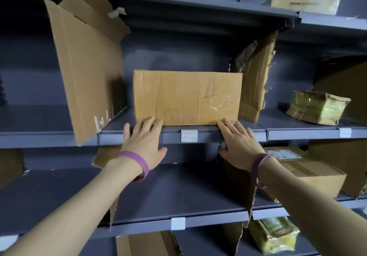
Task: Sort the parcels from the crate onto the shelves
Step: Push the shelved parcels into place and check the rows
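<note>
Now the brown cardboard parcel (186, 96), creased and shiny with clear tape, stood on the middle shelf (208, 135) between a tall cardboard divider (87, 72) and a torn cardboard divider (256, 80). The left hand (145, 146) and the right hand (240, 146) were both open, and their straight fingers touched its lower front corners. In the next compartment to the right lay a yellowish taped parcel (315, 107).

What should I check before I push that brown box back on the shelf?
1. Cardboard box sits flat on the shelf: ok.
2. Left hand and right hand, fingers straight, touch its lower front: ok.
3. Box clear of the left cardboard divider: ok.
4. Box clear of the torn right divider: cannot tell.
5. Room behind the box: cannot tell, hidden.
</note>
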A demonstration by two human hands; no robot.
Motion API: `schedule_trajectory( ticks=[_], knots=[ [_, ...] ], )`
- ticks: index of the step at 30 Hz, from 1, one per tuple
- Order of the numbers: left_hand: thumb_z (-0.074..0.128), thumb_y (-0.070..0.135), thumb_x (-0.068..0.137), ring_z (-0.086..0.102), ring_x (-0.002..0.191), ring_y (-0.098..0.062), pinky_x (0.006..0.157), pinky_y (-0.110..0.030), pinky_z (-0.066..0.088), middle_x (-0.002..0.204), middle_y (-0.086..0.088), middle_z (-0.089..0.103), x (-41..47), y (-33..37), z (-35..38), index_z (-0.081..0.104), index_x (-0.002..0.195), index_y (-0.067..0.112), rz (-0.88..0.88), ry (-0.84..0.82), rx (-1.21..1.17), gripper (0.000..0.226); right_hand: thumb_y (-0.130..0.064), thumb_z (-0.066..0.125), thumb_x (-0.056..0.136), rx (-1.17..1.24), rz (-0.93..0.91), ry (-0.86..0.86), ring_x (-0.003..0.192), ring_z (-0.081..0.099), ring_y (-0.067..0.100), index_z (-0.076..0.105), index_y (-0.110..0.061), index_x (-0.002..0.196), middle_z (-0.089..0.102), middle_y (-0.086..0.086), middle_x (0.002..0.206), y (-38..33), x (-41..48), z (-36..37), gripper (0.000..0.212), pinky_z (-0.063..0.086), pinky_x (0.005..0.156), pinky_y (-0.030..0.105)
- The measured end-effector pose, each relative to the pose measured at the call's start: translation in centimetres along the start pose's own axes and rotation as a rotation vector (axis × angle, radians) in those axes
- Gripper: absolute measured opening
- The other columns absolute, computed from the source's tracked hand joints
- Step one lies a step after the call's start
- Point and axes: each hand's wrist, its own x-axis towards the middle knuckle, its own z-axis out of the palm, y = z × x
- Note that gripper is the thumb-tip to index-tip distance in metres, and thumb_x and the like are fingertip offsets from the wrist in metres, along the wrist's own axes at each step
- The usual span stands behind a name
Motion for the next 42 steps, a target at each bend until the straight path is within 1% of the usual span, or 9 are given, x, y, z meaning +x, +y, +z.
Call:
schedule_trajectory(
  ticks=[6, 9, 12, 15, 22, 25, 31, 37, 42],
  knots=[
    [0.049, 0.048, 0.091, 0.004, 0.148, -0.022, 0.117, -0.053, -0.003, 0.161, 0.005, -0.002, 0.5, 0.1, -0.1, 0.001, 0.152, 0.028, -0.039, -0.047, -0.024, 0.079, -0.038, 0.056, 0.091, 0.024, -0.022, -0.009, 0.146, 0.009, 0.032, 0.008, -0.022, 0.153, 0.006, 0.0, 0.16, 0.6, 0.6, 0.4, 0.079, 0.017, 0.116, 0.056],
    [0.051, 0.05, 0.089, 0.0, 0.148, -0.027, 0.118, -0.053, -0.003, 0.161, 0.001, -0.003, 0.5, 1.0, -0.3, -0.001, 0.151, 0.029, -0.065, -0.086, -0.029, 0.084, -0.039, 0.056, 0.091, 0.035, -0.037, -0.003, 0.145, 0.011, 0.032, 0.009, -0.022, 0.152, 0.01, -0.001, 0.159, 0.6, 0.4, 0.1, 0.079, 0.017, 0.116, 0.057],
    [0.051, 0.052, 0.089, 0.002, 0.148, -0.028, 0.118, -0.052, -0.003, 0.161, -0.002, 0.001, 0.2, 2.7, -0.4, 0.0, 0.151, 0.031, -0.052, -0.079, -0.034, 0.083, -0.038, 0.054, 0.092, 0.058, -0.05, 0.004, 0.146, 0.008, 0.033, 0.006, -0.022, 0.153, 0.008, -0.001, 0.161, 1.2, -0.4, -0.4, 0.079, 0.013, 0.117, 0.058],
    [0.049, 0.051, 0.09, 0.003, 0.147, -0.028, 0.118, -0.051, -0.003, 0.161, 0.0, 0.003, -0.3, 5.7, -0.4, 0.001, 0.151, 0.031, -0.012, -0.063, -0.055, 0.08, -0.035, 0.053, 0.094, 0.072, -0.052, 0.01, 0.148, 0.004, 0.034, 0.002, -0.023, 0.153, 0.004, 0.0, 0.162, 2.7, -1.9, -1.2, 0.079, 0.009, 0.118, 0.056],
    [0.047, 0.045, 0.093, 0.003, 0.147, -0.023, 0.118, -0.051, -0.002, 0.16, 0.001, 0.007, -1.6, 16.8, 0.2, 0.006, 0.152, 0.028, 0.093, -0.011, -0.116, 0.074, -0.036, 0.052, 0.094, 0.105, -0.011, 0.032, 0.149, 0.002, 0.032, 0.004, -0.025, 0.154, 0.005, 0.0, 0.163, 11.2, -7.7, -2.3, 0.077, 0.009, 0.119, 0.051],
    [0.046, 0.044, 0.094, 0.001, 0.148, -0.025, 0.118, -0.049, -0.003, 0.161, -0.001, 0.004, -3.2, 22.0, 0.4, 0.003, 0.152, 0.028, 0.081, -0.037, -0.126, 0.074, -0.035, 0.053, 0.095, 0.105, -0.008, 0.017, 0.149, 0.002, 0.032, 0.004, -0.024, 0.154, 0.004, 0.001, 0.163, 16.2, -10.6, -2.8, 0.077, 0.009, 0.119, 0.051],
    [0.047, 0.044, 0.094, 0.0, 0.147, -0.027, 0.119, -0.05, -0.003, 0.161, -0.001, 0.004, -5.4, 31.2, 0.1, 0.003, 0.152, 0.03, 0.038, -0.064, -0.104, 0.075, -0.04, 0.052, 0.096, 0.126, 0.001, -0.015, 0.149, 0.001, 0.032, 0.004, -0.024, 0.154, 0.004, 0.002, 0.163, 25.3, -15.2, -3.8, 0.077, 0.009, 0.12, 0.05],
    [0.048, 0.043, 0.094, -0.002, 0.148, -0.028, 0.119, -0.049, -0.003, 0.161, -0.002, 0.003, -4.7, 38.2, -0.2, 0.003, 0.152, 0.03, 0.062, -0.073, -0.081, 0.075, -0.035, 0.05, 0.095, 0.173, 0.006, -0.031, 0.149, 0.002, 0.032, 0.006, -0.022, 0.154, 0.006, 0.005, 0.162, 30.9, -16.8, -3.9, 0.075, 0.01, 0.12, 0.05],
    [0.047, 0.043, 0.094, -0.002, 0.148, -0.027, 0.119, -0.051, -0.002, 0.161, 0.003, 0.0, -2.4, 42.2, 0.9, 0.002, 0.152, 0.03, 0.099, -0.081, -0.059, 0.075, -0.037, 0.049, 0.095, 0.182, 0.005, -0.02, 0.149, 0.003, 0.032, 0.007, -0.023, 0.154, 0.007, 0.004, 0.162, 34.4, -15.4, -2.8, 0.073, 0.01, 0.12, 0.049]
  ],
)
